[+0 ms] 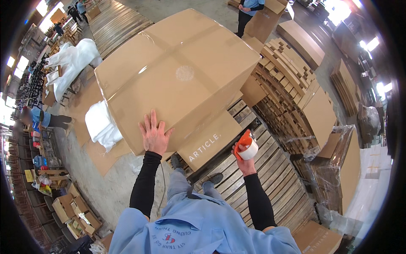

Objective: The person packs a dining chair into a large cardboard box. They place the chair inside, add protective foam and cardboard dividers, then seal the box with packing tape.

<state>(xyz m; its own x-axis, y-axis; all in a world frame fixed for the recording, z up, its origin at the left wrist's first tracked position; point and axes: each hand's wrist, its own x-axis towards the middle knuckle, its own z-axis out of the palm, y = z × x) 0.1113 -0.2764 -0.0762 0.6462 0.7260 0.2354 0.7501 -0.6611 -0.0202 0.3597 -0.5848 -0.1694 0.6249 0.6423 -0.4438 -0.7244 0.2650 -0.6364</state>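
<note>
A big brown carton (156,91) fills the middle of the view, its top crossed by strips of clear tape, its bulk hiding part of the slatted wooden platform (270,169) that runs off on both sides. Close along the right stands a tall stack of cut cardboard pieces (292,89), with a plastic-wrapped cardboard bundle (351,165) nearer the person, so that side is crowded. At upper left lies a white-covered heap (74,63); a smaller crumpled white sheet (100,125) sits just beside the carton's left edge. Below the carton's near side is a lettered cardboard face (211,148); whether it is a second box or a panel of the first is hard to tell from here. Open boxes (78,211) are gathered at lower left. The person's light blue shirt (194,228) bears dark lettering around a red emblem. The left hand (154,135) rests flat on the carton near its near corner, fingers spread, holding nothing. The right hand (245,165) is closed around an orange tape dispenser (238,151) loaded with a pale roll, above the platform, to the right of the carton's near side and apart from it. Smallest is a round pale printed mark (185,73) on the carton's top.
</note>
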